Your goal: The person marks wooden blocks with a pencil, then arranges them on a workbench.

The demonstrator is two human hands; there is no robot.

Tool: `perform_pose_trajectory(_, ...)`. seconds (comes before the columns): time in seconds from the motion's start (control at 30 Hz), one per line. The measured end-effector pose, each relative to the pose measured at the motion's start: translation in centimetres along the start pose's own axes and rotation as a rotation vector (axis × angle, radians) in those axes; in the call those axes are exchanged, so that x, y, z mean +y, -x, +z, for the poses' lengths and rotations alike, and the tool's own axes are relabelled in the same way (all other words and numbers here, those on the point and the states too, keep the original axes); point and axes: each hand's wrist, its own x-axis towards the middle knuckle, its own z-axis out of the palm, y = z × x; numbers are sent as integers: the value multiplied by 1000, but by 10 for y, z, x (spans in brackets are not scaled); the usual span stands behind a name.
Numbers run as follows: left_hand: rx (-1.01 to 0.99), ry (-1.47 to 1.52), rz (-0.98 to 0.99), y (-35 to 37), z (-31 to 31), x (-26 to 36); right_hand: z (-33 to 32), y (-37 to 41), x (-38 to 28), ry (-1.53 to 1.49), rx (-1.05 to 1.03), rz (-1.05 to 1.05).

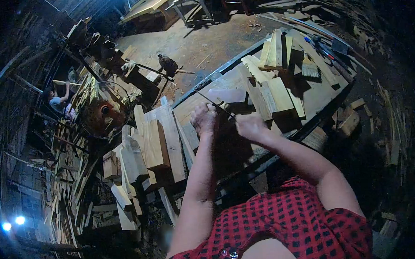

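Dim workshop, bare floor (194,48) well beyond the hands, wood scraps (62,179) heaped to their left. Counter (316,98) runs under and past both hands, slanting away to the right.

Right hand (250,126) is closed on the near end of a thin dark tool (218,104). Tool slants forward and left from that fist, over the counter, its far tip out past the left hand (204,118). Left hand is clenched, knuckles up, just beside the tool; can't tell if it touches it or what, if anything, is inside the fist.

Pale flat piece (227,96) lies on the counter just beyond the hands. Right of the right hand, near it: a thick wood block (279,95). Farther out on that side: more upright-looking wood pieces (274,51), then a brush (310,68), bristles toward the person, and long-handled tools (323,50) along the far right.

Left of the left hand, near the forearm: a thick beam (156,145) and other cut blocks (134,159), bunched together. Past those, a round wire frame (106,134). Another person (58,100) is well off to the left, one arm raised. Red-and-black checked shirt (277,215) below both hands.
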Motion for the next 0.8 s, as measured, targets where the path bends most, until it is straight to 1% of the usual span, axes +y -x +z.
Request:
perform_pose_trajectory(0.07, -39, 12, -6, 0, -1, 2, -36, 46, 0, 19, -135, 88)
perform_pose_trajectory(0.13, -3, 26, -21, -1, 0, 2, -53, 82, 7, -76, -157, 131)
perform_pose_trajectory(0.23, 13, 0, 7, -1, 5, 0, -63, 80, 4, -76, -200, 103)
perform_pose_trajectory(0.3, -1, -9, 8, 0, 2, 1, -45, 45, 2, 87, -285, 70)
perform_pose_trajectory(0.37, -10, -22, 10, 1, 0, 2, -21, 1, -2, -4, -100, 35)
perform_pose_trajectory(0.43, -16, -70, 21, 0, 6, -1, -8, -36, -15, -38, -115, 96)
perform_pose_trajectory(0.47, -12, -79, 24, -2, 8, -2, -7, -42, -21, -46, -109, 95)
perform_pose_trajectory(0.53, -2, -55, -10, -1, 8, 0, -9, -44, -29, 34, -123, 124)
perform_pose_trajectory(0.57, -9, -55, -6, 2, 10, -1, -11, -35, -26, 33, -127, 131)
perform_pose_trajectory(0.63, 17, -40, 17, 1, 5, -1, -16, -7, -12, -70, -111, 93)
perform_pose_trajectory(0.7, -16, -37, 15, -2, 6, -3, -25, 38, 0, 25, -105, 84)
perform_pose_trajectory(0.73, -43, -39, 11, -3, 7, -3, -32, 64, 6, 18, -134, 98)
perform_pose_trajectory(0.8, -45, -26, 5, -4, 8, -3, -49, 80, 8, 15, -164, 112)
